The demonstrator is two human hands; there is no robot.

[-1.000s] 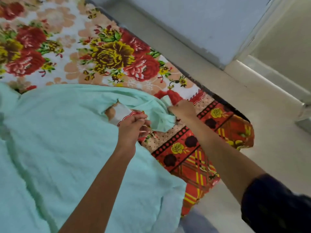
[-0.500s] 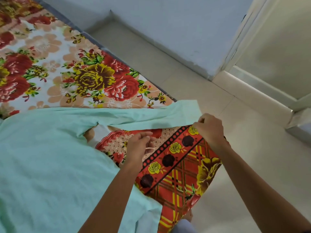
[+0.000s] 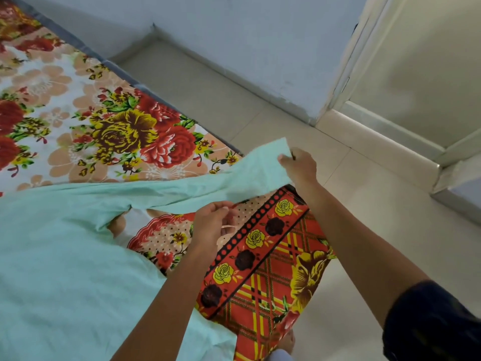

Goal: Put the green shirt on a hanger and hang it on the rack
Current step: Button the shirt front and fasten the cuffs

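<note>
Green shirt (image 3: 65, 256) edge pinched by right hand (image 3: 299, 166); left hand (image 3: 212, 222) grips sleeve hem.

**Both arms reach forward, fingers curled**

The left hand (image 3: 212, 220) sits nearer the body, knuckles up, fingers curled inward over something pale and thin. The right hand (image 3: 299, 166) extends farther out, fingers pinched closed. The right upper arm wears a dark navy sleeve (image 3: 429, 321).

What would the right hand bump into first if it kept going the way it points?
Probably nothing soon: the right hand, pinching the pale green cotton shirt, points across bare beige tiled floor toward the grey-blue wall. Depth is unclear.
</note>
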